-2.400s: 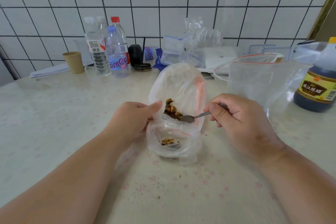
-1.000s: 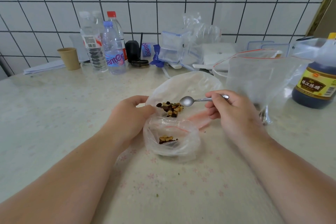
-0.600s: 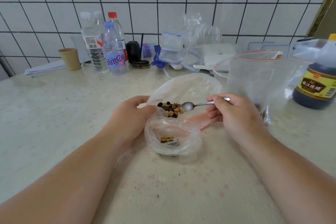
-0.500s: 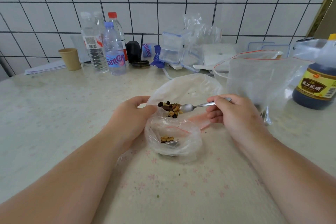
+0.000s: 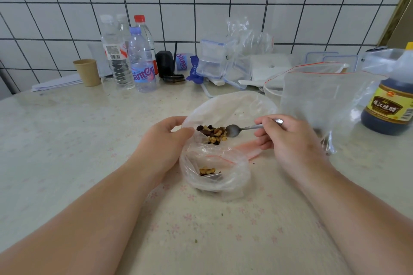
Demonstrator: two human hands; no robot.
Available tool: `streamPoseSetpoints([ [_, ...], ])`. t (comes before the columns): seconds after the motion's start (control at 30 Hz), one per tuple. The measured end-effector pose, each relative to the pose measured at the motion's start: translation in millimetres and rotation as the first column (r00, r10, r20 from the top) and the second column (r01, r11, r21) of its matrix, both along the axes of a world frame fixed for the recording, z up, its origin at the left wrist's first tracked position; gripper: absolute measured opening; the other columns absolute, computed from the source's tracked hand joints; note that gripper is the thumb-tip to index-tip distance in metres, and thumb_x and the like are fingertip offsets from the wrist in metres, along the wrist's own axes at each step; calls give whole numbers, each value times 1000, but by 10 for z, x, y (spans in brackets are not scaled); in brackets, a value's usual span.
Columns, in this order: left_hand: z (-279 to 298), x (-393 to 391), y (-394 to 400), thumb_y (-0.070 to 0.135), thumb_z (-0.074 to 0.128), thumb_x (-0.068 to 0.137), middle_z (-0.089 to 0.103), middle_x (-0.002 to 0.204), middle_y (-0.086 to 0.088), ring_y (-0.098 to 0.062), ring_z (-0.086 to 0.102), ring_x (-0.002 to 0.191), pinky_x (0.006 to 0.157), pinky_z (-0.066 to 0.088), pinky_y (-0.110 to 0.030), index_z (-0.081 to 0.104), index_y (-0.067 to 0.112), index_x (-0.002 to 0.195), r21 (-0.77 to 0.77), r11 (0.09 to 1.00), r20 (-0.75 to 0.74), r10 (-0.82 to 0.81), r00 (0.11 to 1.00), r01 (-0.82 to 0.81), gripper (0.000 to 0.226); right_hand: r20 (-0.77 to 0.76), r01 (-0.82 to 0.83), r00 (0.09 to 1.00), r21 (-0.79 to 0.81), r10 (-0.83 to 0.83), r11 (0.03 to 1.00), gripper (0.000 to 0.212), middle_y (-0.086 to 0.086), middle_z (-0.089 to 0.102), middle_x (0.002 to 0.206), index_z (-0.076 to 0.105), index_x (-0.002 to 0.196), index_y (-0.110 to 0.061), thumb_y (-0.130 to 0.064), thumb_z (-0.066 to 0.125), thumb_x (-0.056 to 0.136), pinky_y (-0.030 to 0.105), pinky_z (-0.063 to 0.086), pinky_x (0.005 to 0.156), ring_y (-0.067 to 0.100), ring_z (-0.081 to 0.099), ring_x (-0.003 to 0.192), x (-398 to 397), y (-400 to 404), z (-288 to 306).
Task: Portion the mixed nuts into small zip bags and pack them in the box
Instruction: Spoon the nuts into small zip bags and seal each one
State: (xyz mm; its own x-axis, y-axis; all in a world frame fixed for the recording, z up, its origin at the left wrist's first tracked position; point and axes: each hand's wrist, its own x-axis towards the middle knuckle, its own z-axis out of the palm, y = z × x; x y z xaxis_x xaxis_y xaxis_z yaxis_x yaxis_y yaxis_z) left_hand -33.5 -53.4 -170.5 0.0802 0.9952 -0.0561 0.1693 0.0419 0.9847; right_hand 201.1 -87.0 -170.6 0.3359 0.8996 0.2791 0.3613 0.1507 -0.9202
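Portioning in progress; entries are listed from left to right.

Left hand (image 5: 165, 138): placed at the left edge of the large bag (image 5: 230, 107), whose rim is pinched between thumb and curled fingers so that the mouth is kept spread. Nothing else is held.

Mixed nuts (image 5: 212, 134): a small heap is seen lying inside the large bag, just right of the left thumb and just left of the spoon bowl. The heap sits directly beyond the mouth of the small zip bag.

Small zip bag (image 5: 214, 172): set on the surface (image 5: 67, 140) nearer the person, mouth open and facing up, with a red zip line visible on its far lip. A few nuts (image 5: 206, 171) are already held in its bottom. It is judged far from full.

Spoon (image 5: 241, 129): laid almost level, its long axis running left to right, bowl towards the heap and touching its right edge. The bowl appears empty.

Right hand (image 5: 288, 138): closed round the spoon handle, fingers curled, thumb on top; it is the nearer hand to the spoon's work.

Judgement: the coming move is taken to be a scoop leftward into the heap, then a short carry towards the person and down into the small zip bag.

Box: several clear lidded containers (image 5: 212, 60) are stacked at the back; which one is meant cannot be told.
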Motion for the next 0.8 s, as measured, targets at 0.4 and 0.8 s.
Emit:
streamPoseSetpoints([
  [0.4,-4,23,3,30,58,102,82,94,8,-19,79,86,89,63,-51,76,46,103,3,1000,-15,-9,1000,9,24,-296,-136,949,-69,110,988,23,4,74,73,73,95,-11,-12,51,100,24,55,61,15,71,67,-34,19,-27],
  [0.8,-9,20,10,33,55,105,81,102,10,-16,78,96,97,59,-49,75,44,110,2,999,-21,-52,998,52,24,-397,-171,911,-115,112,979,21,12,73,74,73,93,-3,-7,52,95,26,55,58,20,70,66,-71,-1,-9],
])
